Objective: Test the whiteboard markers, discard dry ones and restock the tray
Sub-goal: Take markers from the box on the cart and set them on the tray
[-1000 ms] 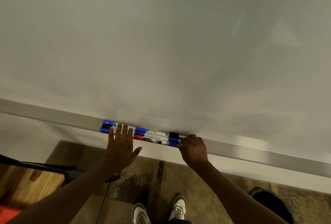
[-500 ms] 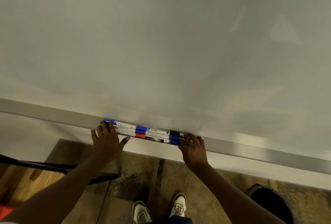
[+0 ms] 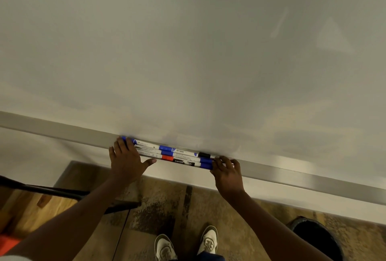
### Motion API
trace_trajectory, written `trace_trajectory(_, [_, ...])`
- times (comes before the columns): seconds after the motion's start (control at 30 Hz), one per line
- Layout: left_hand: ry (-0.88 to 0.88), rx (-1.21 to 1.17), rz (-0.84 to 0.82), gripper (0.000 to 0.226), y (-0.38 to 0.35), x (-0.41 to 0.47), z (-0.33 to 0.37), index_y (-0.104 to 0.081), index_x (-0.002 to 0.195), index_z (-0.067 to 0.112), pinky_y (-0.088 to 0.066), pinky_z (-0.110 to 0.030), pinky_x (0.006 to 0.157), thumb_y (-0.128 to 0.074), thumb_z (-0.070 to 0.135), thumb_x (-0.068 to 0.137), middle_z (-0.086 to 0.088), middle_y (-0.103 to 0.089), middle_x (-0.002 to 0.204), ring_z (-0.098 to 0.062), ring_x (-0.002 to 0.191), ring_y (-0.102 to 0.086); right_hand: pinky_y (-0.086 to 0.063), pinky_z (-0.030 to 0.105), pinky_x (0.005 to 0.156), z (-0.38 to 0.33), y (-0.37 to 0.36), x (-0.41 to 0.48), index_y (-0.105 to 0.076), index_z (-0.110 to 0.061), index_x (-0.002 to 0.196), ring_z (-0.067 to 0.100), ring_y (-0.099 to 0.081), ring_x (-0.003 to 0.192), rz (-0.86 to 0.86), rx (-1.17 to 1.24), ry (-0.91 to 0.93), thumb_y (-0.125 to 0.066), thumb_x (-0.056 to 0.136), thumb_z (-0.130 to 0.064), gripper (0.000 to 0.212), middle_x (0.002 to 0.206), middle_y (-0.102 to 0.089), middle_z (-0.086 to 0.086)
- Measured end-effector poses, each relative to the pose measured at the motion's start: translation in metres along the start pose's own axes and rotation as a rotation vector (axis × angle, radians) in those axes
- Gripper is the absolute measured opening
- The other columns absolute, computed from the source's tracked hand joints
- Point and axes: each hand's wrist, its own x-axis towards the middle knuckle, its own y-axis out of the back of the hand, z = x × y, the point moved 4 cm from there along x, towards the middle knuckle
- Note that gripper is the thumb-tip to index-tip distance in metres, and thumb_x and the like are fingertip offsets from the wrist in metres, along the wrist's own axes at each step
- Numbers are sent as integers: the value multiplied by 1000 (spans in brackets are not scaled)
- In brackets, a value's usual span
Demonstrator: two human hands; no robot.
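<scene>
— Where are our markers?
— Bunched on the tray. Our left hand lies flat on their left ends; our right hand curls at the caps, grip unclear.
— Light, slick barrels, we reckon: pinch mid-barrel.

A grey tray runs along the bottom edge of the whiteboard. Near its middle, several markers lie lengthwise on it, packed side by side: mostly blue caps, one red band, one black cap at the back right.

Marker row on whiteboard tray
</scene>
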Motion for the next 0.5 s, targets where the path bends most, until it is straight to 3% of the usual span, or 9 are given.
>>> trace_trajectory(0.3, [-6, -31, 15, 124, -5, 4, -2, -38, 131, -12, -36, -62, 99, -67, 80, 53, -34, -51, 124, -48, 115, -49, -48, 48, 86, 1, 10, -1, -71, -14, 97, 29, -62, 104, -19, -10, 3, -87, 60, -14, 40, 104, -71, 6])
trace_trajectory(0.5, [-49, 32, 39, 126, -3, 1, -2, -36, 135, -11, -35, -62, 101, -49, 87, 56, -35, -44, 133, -50, 123, -43, -47, 48, 87, -3, 18, -1, -71, -13, 94, 31, -60, 108, 67, -24, 21, -87, 63, -20, 36, 105, -70, 8])
